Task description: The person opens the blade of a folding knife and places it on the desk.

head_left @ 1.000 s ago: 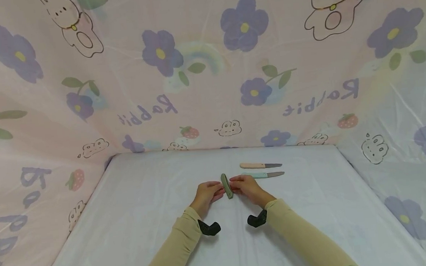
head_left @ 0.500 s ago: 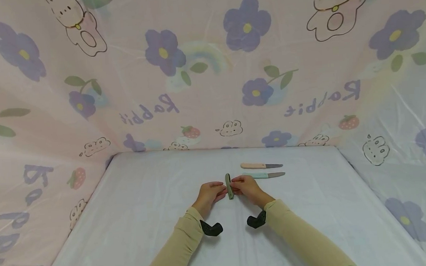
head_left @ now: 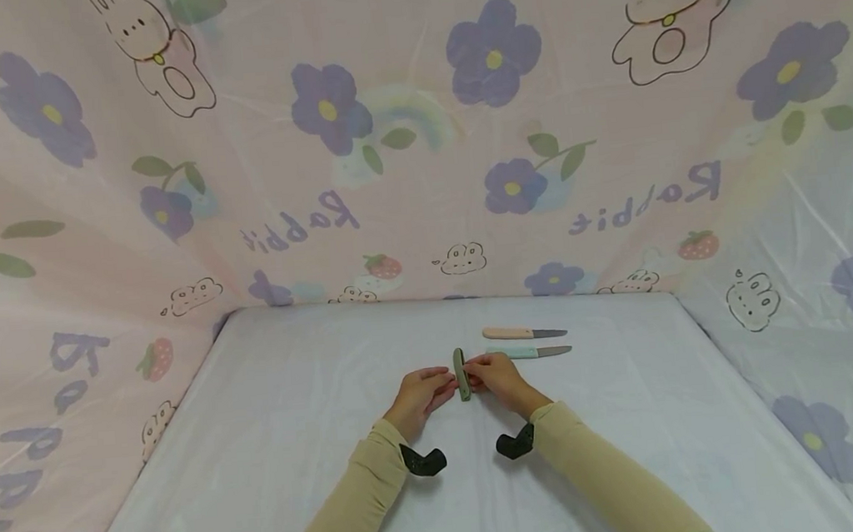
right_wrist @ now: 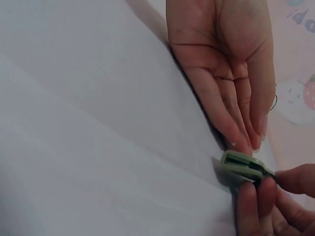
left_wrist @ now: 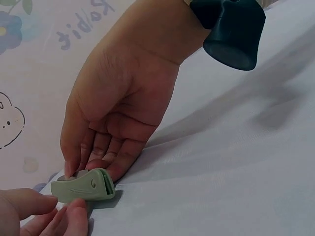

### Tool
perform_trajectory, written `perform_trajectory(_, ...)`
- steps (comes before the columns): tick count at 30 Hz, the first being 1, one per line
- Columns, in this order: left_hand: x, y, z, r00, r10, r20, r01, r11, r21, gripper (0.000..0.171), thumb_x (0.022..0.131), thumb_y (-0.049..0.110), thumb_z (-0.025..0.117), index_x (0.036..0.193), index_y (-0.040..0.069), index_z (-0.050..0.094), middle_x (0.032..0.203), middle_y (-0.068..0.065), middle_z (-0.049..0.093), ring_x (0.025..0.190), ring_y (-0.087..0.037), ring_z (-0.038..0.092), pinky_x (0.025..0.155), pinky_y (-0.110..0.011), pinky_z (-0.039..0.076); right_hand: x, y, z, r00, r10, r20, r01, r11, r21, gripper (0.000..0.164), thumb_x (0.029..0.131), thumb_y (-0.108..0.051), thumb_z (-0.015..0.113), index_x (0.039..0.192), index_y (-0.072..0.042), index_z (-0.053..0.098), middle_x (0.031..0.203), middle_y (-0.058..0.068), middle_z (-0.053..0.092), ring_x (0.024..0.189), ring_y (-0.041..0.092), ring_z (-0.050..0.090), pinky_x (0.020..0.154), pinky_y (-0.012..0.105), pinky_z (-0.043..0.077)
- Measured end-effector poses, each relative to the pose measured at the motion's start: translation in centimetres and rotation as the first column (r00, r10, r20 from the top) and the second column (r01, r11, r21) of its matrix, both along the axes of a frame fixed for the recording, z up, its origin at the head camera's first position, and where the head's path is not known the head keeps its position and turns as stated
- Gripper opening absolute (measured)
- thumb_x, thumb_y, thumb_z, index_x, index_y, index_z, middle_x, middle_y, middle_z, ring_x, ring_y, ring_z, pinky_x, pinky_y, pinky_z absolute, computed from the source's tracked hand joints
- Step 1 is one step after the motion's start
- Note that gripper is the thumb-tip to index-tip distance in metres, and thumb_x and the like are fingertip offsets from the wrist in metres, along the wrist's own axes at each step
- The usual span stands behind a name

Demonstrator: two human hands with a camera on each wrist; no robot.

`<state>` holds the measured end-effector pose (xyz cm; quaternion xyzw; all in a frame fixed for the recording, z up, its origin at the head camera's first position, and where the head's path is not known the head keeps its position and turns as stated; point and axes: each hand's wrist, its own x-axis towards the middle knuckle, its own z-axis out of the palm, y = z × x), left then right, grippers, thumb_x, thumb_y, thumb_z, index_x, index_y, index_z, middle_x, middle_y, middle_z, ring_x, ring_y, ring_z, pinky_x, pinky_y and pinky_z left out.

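Note:
A green folding knife [head_left: 461,374] stands between my two hands over the middle of the white table, its long side running away from me. My left hand [head_left: 417,396] holds it from the left with thumb and fingertips. From the right, my right hand [head_left: 501,379] pinches it. In the left wrist view the handle [left_wrist: 82,186] shows a rivet and a slot at its end; the left thumb lies along the far side. The right wrist view shows the slotted end of the folding knife [right_wrist: 242,164] with fingertips of both hands at it. The blade is mostly hidden.
Behind my right hand lie two knives with blades out, a peach-handled knife [head_left: 524,332] and a mint-handled knife [head_left: 531,351], both pointing right. Black wrist mounts [head_left: 423,460] stick out below the sleeves. Patterned cloth walls [head_left: 417,150] close off the back and sides.
The green folding knife has turned from a leftward slant to nearly straight and shifted slightly right. The left hand has come a little right with it; the right hand has barely moved.

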<state>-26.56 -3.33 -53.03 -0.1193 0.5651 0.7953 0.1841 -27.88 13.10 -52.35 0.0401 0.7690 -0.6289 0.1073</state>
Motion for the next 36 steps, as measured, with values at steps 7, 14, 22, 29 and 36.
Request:
perform_trajectory(7, 0.2, 0.2, -0.1, 1.0, 0.016, -0.025, -0.015, 1.0, 0.023, 0.038, 0.089, 0.0, 0.06, 0.124, -0.01, 0.05, 0.109, -0.023, 0.061, 0.095, -0.023, 0.063, 0.084, -0.03, 0.051, 0.3, 0.2, -0.2, 1.0, -0.006, -0.002, 0.006, 1.0, -0.022, 0.023, 0.091, -0.01, 0.059, 0.104, 0.008, 0.063, 0.081, 0.01, 0.062, 0.069, 0.013, 0.059, 0.064, 0.025, 0.055)
perform_trajectory(14, 0.6, 0.4, 0.0, 0.998, -0.005, -0.059, 0.004, 1.0, -0.014, 0.035, 0.09, 0.005, 0.06, 0.122, -0.006, 0.053, 0.104, -0.018, 0.063, 0.091, -0.02, 0.064, 0.084, -0.031, 0.052, 0.9, 0.6, -0.3, 1.0, 0.007, -0.022, -0.009, 0.998, -0.063, 0.026, 0.092, -0.011, 0.058, 0.109, 0.009, 0.061, 0.089, 0.013, 0.065, 0.073, 0.014, 0.061, 0.069, 0.029, 0.056)
perform_trajectory(22, 1.1, 0.9, 0.2, 0.993, -0.03, -0.11, 0.027, 0.999, -0.032, 0.033, 0.089, 0.011, 0.063, 0.118, -0.003, 0.057, 0.104, -0.014, 0.063, 0.089, -0.018, 0.063, 0.084, -0.032, 0.052, 1.5, 1.2, -0.1, 0.999, 0.031, -0.028, -0.033, 0.995, -0.093, 0.028, 0.093, -0.012, 0.057, 0.111, 0.009, 0.06, 0.09, 0.012, 0.065, 0.075, 0.015, 0.062, 0.07, 0.031, 0.055)
perform_trajectory(29, 1.4, 1.5, 0.7, 0.983, -0.072, -0.168, 0.073, 0.997, -0.001, 0.039, 0.089, 0.012, 0.064, 0.121, -0.005, 0.052, 0.108, -0.014, 0.062, 0.089, -0.017, 0.062, 0.084, -0.033, 0.052, 2.2, 1.4, 0.7, 0.999, 0.03, -0.044, -0.035, 0.991, -0.128, 0.024, 0.092, -0.011, 0.057, 0.109, 0.006, 0.061, 0.091, 0.01, 0.065, 0.078, 0.016, 0.062, 0.069, 0.031, 0.055)
perform_trajectory(36, 1.7, 1.9, 1.6, 0.962, -0.111, -0.25, 0.116, 0.993, 0.005, 0.04, 0.09, 0.014, 0.063, 0.122, -0.007, 0.051, 0.11, -0.015, 0.062, 0.095, -0.02, 0.062, 0.088, -0.04, 0.049, 3.0, 2.1, 2.2, 0.998, 0.005, -0.06, -0.016, 0.983, -0.182, 0.025, 0.092, -0.009, 0.058, 0.111, 0.007, 0.059, 0.093, 0.011, 0.065, 0.08, 0.019, 0.062, 0.075, 0.036, 0.055)
